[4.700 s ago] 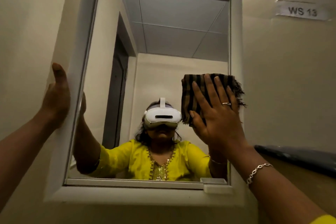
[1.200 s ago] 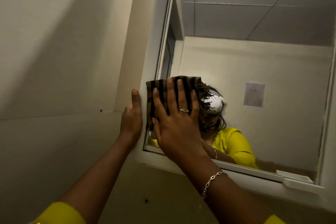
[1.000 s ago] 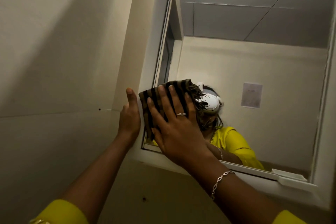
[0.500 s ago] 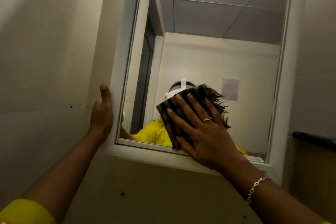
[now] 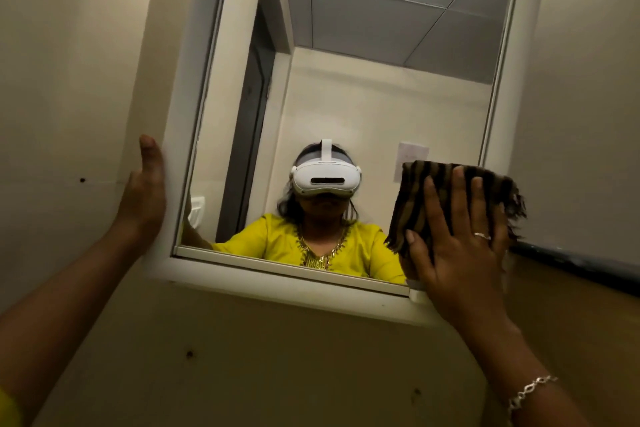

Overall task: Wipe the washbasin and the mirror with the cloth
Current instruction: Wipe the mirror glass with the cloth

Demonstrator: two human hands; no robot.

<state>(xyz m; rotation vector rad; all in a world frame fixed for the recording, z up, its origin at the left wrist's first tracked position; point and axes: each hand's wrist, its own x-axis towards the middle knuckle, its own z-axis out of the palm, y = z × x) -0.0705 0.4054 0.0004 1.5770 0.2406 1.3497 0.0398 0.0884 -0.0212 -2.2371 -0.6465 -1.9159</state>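
Observation:
The mirror (image 5: 363,87) hangs on the wall in a white frame (image 5: 194,87) and fills the middle of the head view. My right hand (image 5: 457,246) lies flat, fingers spread, and presses a folded brown cloth with dark stripes (image 5: 419,194) against the glass at its lower right corner. The cloth's fringed edge overlaps the right side of the frame. My left hand (image 5: 145,194) rests flat on the outer left edge of the frame, thumb up, and holds nothing. The washbasin is out of view.
The mirror reflects a person in a yellow top with a white headset, a doorway and ceiling tiles. A dark ledge (image 5: 571,263) runs along the wall right of the mirror. Plain beige wall (image 5: 277,357) lies below and on both sides.
My right hand has slid the cloth along the bottom of the glass from the lower left corner to the lower right corner. My left hand stays on the frame's left edge.

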